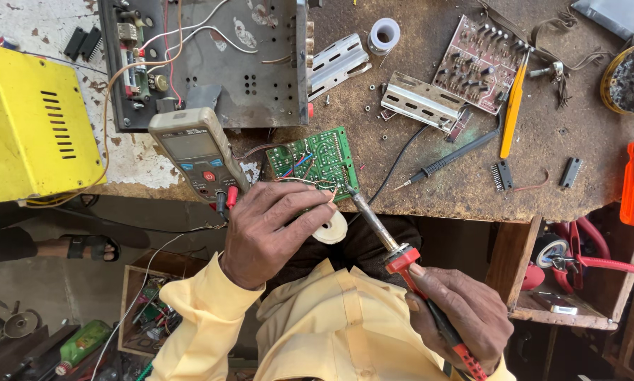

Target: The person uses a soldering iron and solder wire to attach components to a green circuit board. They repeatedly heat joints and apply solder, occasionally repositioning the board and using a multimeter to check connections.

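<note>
A worn brown workbench [472, 169] fills the upper part of the view, its top pitted and stained. On its left end sits a yellow metal box [31, 127] with a row of vent slots, and beside that lies a grey metal chassis [239, 63] with red and white wires running across it. A grey handheld multimeter [197, 152] rests tilted at the bench's front edge, red and black plugs in its lower end. Just right of the meter lies the green circuit board [317, 159], small and rectangular, its face covered in pale tracks and solder pads, thin coloured wires crossing its left half. The left hand [274, 233] is curled at the board's near edge, its fingers pinching a thin wire end. The right hand [461, 310] is closed around the red handle of a soldering iron [384, 236], whose metal shaft slants up so the tip meets the board's lower right corner beside the left fingertips.
</note>
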